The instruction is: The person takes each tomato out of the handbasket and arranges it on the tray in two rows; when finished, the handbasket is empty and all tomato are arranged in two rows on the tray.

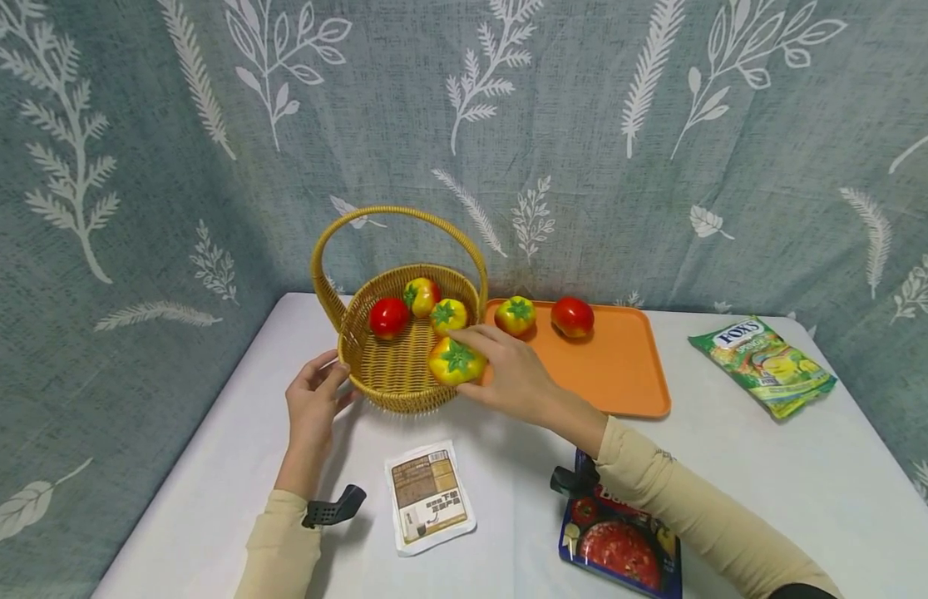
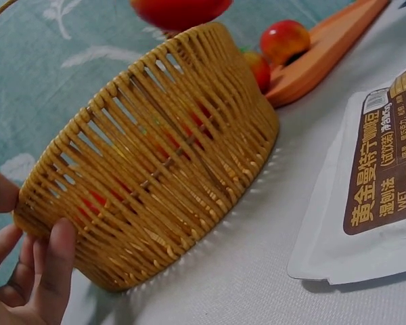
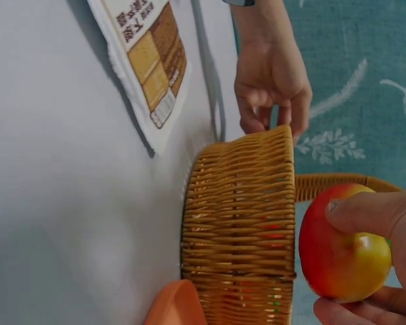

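Observation:
My right hand (image 1: 512, 374) holds a red-and-yellow fruit with a green star-shaped leafy top (image 1: 456, 361) between thumb and fingers. In the head view it overlaps the right front of the wicker basket (image 1: 400, 401); the right wrist view shows this fruit (image 3: 342, 247) just above the rim. With thumb and fingers, my left hand (image 1: 314, 395) grips the basket's left rim; the left wrist view shows the thumb on the outer weave (image 2: 149, 169). Inside the basket lie a red fruit (image 1: 388, 318) and two yellowish ones with green tops (image 1: 422, 297).
Right of the basket, an orange tray (image 1: 621, 366) bears a green-topped fruit (image 1: 515, 316) and a red one (image 1: 572, 318). A white-and-brown packet (image 1: 431, 497) lies in front, a blue pack (image 1: 621, 545) under the right forearm, and a green Fox's bag (image 1: 763, 366) far right. The tall basket handle (image 1: 397, 210) arches above.

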Tool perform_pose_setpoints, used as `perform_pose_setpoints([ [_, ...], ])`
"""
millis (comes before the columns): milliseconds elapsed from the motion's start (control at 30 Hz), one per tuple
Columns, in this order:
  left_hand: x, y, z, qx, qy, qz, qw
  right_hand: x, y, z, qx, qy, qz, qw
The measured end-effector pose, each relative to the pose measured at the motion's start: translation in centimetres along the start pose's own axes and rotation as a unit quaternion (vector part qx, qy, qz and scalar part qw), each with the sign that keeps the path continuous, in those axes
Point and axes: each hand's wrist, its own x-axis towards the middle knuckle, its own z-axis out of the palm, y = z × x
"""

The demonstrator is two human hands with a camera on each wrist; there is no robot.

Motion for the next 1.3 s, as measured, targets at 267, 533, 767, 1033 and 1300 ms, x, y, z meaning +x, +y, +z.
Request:
perform_pose_setpoints([
  [267,0.1,0.2,0.0,-0.010,0.000,-0.002,0.9999,-0.9,0.0,-1.0,0.018,0.003,0.004,0.9998],
  [533,0.2,0.1,0.1,-0.018,-0.006,-0.001,0.9998,-1.7,-0.1,-1.9,0.001,0.000,0.001,1.0000],
  [767,0.1,-0.1,0.0,-0.014,-0.004,-0.001,0.9999,-2.7,0.7,-2.6,-0.005,0.011,0.018,0.9998],
  [1033,0.0,0.0,0.0,-0.029,-0.012,0.003,0.9995,-4.0,2.0,-3.8,-0.012,0.024,0.036,0.9990],
  [1300,0.0,0.0,0.0,-0.023,-0.008,0.003,0.9997,-5.0,2.9,-4.9,-0.021,0.034,0.041,0.9983],
])
